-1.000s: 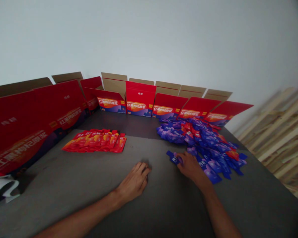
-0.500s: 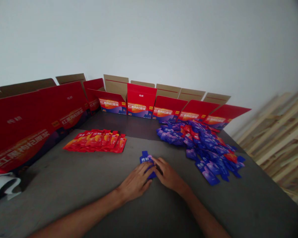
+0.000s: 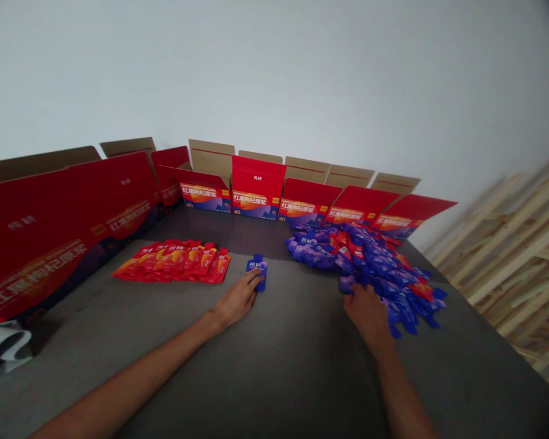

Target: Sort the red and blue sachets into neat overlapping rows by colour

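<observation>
One blue pouch (image 3: pixel 257 264) with a narrow spout end lies flat on the table, right of a row of red pouches (image 3: pixel 178 261). My left hand (image 3: pixel 238 300) has its fingers closed over that pouch's lower part, partly covering it. At the near left edge of a heap of blue pouches (image 3: pixel 388 268), my right hand (image 3: pixel 368 311) has its bent fingers closed on a blue pouch (image 3: pixel 346 283). The back of this hand hides most of its grip. The red pouches overlap each other like fanned cards.
Open red cartons (image 3: pixel 256 198) with raised flaps line the back of the dark table (image 3: pixel 293 366). Larger-looking red cartons (image 3: pixel 41 244) stand along the left. A few red pouches (image 3: pixel 421 290) are mixed into the blue heap. Wooden slats (image 3: pixel 526 256) stand beyond the right edge.
My left hand has slid the blue pouch forward and slightly left, closer to the red row. My right hand has left that pouch and moved right to the blue heap.
</observation>
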Demonstrator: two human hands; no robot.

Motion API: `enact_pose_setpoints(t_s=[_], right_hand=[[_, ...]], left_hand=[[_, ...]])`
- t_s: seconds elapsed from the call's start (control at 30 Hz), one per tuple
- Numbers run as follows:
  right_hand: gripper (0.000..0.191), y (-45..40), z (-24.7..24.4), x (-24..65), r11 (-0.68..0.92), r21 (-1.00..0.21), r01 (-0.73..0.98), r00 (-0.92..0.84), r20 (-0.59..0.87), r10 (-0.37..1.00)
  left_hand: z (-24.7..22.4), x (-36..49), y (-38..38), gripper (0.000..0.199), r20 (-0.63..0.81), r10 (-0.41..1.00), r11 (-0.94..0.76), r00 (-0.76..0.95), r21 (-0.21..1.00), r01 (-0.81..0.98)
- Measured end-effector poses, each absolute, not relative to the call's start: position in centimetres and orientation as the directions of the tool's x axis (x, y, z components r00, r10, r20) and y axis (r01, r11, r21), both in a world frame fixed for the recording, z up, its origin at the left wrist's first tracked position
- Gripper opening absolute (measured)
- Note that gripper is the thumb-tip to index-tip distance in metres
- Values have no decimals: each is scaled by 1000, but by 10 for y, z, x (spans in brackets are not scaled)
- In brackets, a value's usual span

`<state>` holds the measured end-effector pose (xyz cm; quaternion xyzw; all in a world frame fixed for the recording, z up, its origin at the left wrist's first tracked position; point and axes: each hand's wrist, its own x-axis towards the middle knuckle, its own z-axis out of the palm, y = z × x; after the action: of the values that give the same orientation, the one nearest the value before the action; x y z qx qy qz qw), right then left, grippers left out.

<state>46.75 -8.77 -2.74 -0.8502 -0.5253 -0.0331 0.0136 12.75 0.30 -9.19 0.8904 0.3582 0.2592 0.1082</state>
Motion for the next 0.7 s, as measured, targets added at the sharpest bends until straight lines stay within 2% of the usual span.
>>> enact_pose_setpoints(t_s=[0.1,0.2,0.33,0.47,0.57,0.7], right_hand=[[42,-93,-22,484,-544,27,838,544,-106,832],[43,-97,-20,493,-555,52,830,548,-266,793],[37,-101,-19,492,-476,98,874,483,-299,823],[39,-102,-19,479,-368,122,922,388,-282,877],[42,-100,-22,468,-279,62,958,285,-264,921],[47,-96,-27,453,-79,-151,985,44,-219,975]], left_hand=[[-96,128,10,53,398,694,-720,600,383,578],[-98,129,11,54,402,696,-718,595,383,581],[-96,130,6,54,400,697,-717,594,375,588],[-90,133,2,59,389,692,-721,608,358,593],[-87,134,0,57,364,690,-724,626,341,600],[-85,134,0,52,354,690,-723,631,342,600]])
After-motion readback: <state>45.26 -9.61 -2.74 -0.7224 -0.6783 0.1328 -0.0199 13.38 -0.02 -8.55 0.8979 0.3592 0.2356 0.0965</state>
